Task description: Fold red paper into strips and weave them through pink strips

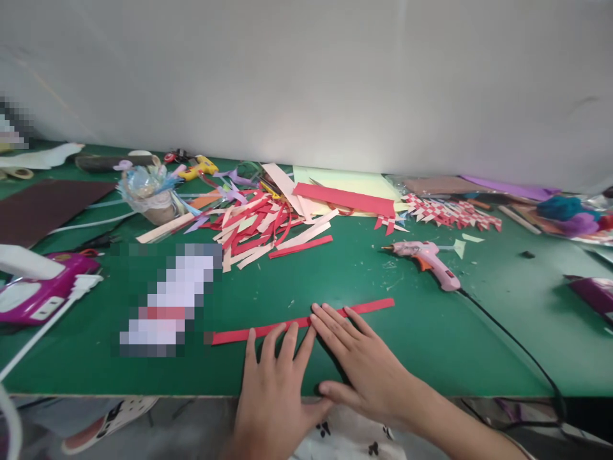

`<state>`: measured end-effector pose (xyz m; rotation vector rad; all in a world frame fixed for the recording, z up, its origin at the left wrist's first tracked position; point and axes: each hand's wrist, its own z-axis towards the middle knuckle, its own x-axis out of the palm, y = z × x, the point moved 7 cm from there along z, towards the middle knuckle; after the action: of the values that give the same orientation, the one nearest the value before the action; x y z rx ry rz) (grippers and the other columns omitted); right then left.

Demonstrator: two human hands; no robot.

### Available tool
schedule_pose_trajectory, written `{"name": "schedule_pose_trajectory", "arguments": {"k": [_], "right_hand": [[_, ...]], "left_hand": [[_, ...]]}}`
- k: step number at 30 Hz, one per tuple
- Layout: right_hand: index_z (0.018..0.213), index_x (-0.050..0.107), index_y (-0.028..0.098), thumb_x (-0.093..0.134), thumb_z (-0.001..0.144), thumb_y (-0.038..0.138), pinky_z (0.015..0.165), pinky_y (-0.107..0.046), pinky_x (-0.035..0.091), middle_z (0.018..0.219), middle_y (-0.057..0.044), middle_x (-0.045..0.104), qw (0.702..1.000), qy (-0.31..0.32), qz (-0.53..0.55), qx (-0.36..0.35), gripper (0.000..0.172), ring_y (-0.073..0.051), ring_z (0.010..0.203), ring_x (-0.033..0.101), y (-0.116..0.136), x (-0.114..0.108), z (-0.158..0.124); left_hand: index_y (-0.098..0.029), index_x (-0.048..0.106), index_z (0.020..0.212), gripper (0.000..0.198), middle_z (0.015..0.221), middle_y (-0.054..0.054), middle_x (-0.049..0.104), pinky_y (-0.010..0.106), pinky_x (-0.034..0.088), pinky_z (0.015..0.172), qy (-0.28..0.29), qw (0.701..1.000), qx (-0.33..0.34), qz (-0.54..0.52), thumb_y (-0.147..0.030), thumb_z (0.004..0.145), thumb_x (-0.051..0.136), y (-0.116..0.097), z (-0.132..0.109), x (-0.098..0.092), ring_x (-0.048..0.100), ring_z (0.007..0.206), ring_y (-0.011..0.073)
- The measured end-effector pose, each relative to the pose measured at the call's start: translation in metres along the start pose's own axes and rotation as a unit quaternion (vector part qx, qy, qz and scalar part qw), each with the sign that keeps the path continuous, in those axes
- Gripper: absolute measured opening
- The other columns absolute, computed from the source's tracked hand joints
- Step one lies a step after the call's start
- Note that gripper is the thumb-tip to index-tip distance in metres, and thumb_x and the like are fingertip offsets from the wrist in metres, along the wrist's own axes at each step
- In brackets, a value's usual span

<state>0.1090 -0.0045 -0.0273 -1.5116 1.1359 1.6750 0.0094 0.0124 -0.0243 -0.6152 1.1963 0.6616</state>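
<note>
Far left, the red paper strip (301,322) begins bare, flat on the green table (335,271) near its front edge; here's the left hand (274,383), open, fingers spread, tips on the strip; just beside it, the right hand (361,354), open and flat, fingertips on it too; beyond, a pink glue gun (433,259) lies apart from both.

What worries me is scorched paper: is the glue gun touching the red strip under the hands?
Apart. The head view shows a plain gap of green table between the glue gun and the red strip.
</note>
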Motion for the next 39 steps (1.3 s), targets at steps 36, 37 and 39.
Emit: {"name": "schedule_pose_trajectory", "arguments": {"k": [36, 37, 39], "right_hand": [[0.143, 0.016, 0.013, 0.028, 0.09, 0.051, 0.11, -0.05, 0.012, 0.148, -0.006, 0.015, 0.993, -0.023, 0.117, -0.005, 0.066, -0.02, 0.137, 0.012, 0.077, -0.008, 0.056], [0.142, 0.017, 0.013, 0.028, 0.09, 0.051, 0.11, -0.049, 0.013, 0.148, -0.006, 0.015, 0.992, -0.019, 0.121, -0.004, 0.066, -0.02, 0.137, 0.013, 0.077, -0.006, 0.057], [0.143, 0.015, 0.014, 0.028, 0.088, 0.054, 0.11, -0.047, 0.016, 0.148, -0.005, 0.014, 0.993, -0.015, 0.118, 0.002, 0.069, -0.019, 0.137, 0.013, 0.071, -0.001, 0.053]], "left_hand": [[-0.017, 0.026, 0.141, 0.071, 0.135, 0.009, 0.045, 0.04, 0.026, 0.098, -0.023, 0.992, 0.038, 0.114, -0.047, 0.079, 0.043, 0.079, -0.063, -0.021, 0.047, 0.118, 0.0272], [-0.016, 0.026, 0.14, 0.071, 0.136, 0.009, 0.045, 0.04, 0.026, 0.098, -0.022, 0.992, 0.038, 0.118, -0.047, 0.079, 0.043, 0.079, -0.063, -0.021, 0.047, 0.118, 0.0274], [-0.016, 0.027, 0.14, 0.071, 0.136, 0.009, 0.045, 0.04, 0.026, 0.097, -0.023, 0.991, 0.034, 0.124, -0.049, 0.079, 0.043, 0.078, -0.063, -0.021, 0.047, 0.118, 0.0274]]}}
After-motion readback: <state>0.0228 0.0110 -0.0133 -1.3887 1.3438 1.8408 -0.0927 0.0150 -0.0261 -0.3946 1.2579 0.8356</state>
